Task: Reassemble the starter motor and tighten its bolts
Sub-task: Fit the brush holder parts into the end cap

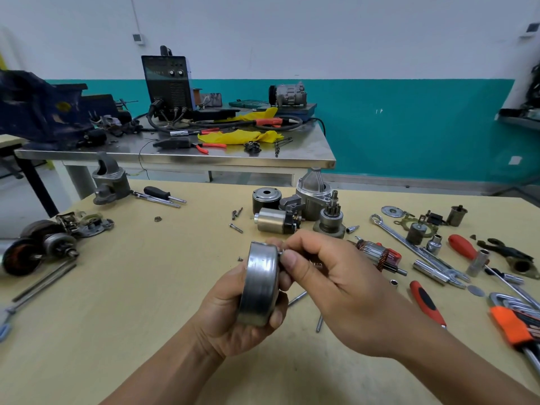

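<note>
Over table (131, 287), casing (258, 287) in left grip (225, 320)

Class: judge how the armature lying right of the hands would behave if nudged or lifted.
The armature is a cylinder lying on its side, so it would probably roll. Its copper windings and steel shaft suggest it is stiff and heavy for its size.

Bright, even indoor light; shadows on the wooden table (131, 287) are faint and soft. Glare streaks the steel table (304, 150) in the upper middle. Wide-angle bending curves the edges; the corners look smeared.
</note>
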The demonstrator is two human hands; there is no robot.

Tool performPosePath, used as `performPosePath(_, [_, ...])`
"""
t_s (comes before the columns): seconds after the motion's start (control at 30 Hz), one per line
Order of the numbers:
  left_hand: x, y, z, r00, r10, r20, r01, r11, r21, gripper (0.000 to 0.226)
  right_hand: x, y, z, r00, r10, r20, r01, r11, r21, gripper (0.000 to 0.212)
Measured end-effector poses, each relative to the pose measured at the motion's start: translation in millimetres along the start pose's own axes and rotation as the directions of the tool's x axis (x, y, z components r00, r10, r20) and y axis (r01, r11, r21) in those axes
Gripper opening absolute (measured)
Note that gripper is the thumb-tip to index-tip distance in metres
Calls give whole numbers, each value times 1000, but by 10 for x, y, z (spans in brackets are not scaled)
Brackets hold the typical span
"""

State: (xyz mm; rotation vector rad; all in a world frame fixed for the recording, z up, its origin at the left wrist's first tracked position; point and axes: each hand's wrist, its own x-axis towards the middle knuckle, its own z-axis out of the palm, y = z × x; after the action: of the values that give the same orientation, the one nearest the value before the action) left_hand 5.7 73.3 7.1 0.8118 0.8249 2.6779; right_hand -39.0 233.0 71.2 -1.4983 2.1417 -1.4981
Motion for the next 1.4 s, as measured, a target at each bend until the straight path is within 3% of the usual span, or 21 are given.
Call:
performPosePath(0.3, [17,-22,11,1000,-26,6,25,999,23,27,17,58,28,993,-90,-76,79,988,-132,30])
performPosePath(0.63, [17,-32,9,1000,-25,4,25,1000,7,27,15,168,84,993,70,-98,-48,977,208,28])
performPosePath(0.73, [18,-29,8,1000,-26,5,26,1000,12,27,18,167,104,990,90,-105,-62,969,239,26])
performPosePath(0.9, [9,-35,-12,999,-40,3,40,999,33,27,5,139,139,989,55,-138,-38,992,123,46])
performPosePath(1.0, [1,-35,-32,999,-52,2,51,999,19,29,6,139,126,989,63,-133,-45,989,139,48])
performPosePath(1.07, [2,-27,-35,999,-50,0,50,999,8,30,1,127,69,994,77,-83,-61,982,181,46])
performPosePath(1.23, [6,-20,-22,999,-38,-6,38,999,12,28,-10,113,-37,997,56,52,-63,987,145,17])
performPosePath(1.4, [-10,-36,-35,999,-49,-6,49,999,14,27,13,101,9,1000,-28,1,28,1000,5,29])
